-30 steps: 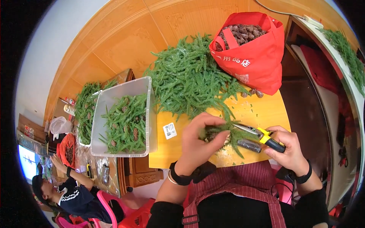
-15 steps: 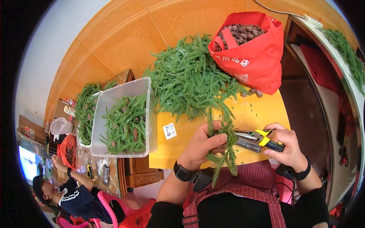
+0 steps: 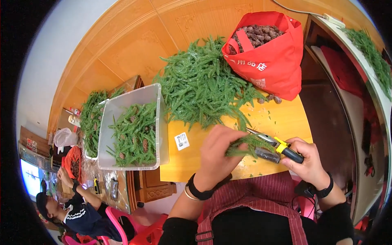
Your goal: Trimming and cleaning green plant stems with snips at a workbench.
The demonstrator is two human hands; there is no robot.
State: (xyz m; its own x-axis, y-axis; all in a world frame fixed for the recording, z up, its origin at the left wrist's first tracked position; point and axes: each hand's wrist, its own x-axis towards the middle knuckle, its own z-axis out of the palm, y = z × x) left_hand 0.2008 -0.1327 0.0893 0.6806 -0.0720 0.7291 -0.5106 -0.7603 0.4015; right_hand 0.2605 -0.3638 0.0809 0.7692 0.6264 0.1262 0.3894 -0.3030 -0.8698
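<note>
My left hand (image 3: 217,154) is closed around a green artificial pine sprig (image 3: 254,142), back of the hand up, so its fingertips are mostly hidden. The sprig points right, across the jaws of the pliers. In my right hand (image 3: 307,162) are the long-nosed pliers (image 3: 284,148) with yellow and black handles. A dark grey, cylinder-like piece (image 3: 267,155) lies just below the jaws; I cannot tell whether the right hand holds it too. Behind my hands a big pile of green pine sprigs (image 3: 200,81) covers the far part of the yellow table (image 3: 190,163).
A clear plastic bin (image 3: 162,122) of sprigs and pine cones stands left of the table. At the back right is a red bag (image 3: 265,67) full of pine cones, with loose cones (image 3: 277,99) beside it. A seated person (image 3: 81,204) works at the far left.
My left hand has turned over, back upward, and lifted slightly. The sprig swung from hanging down to pointing right across the pliers. My right hand stays nearly in place.
</note>
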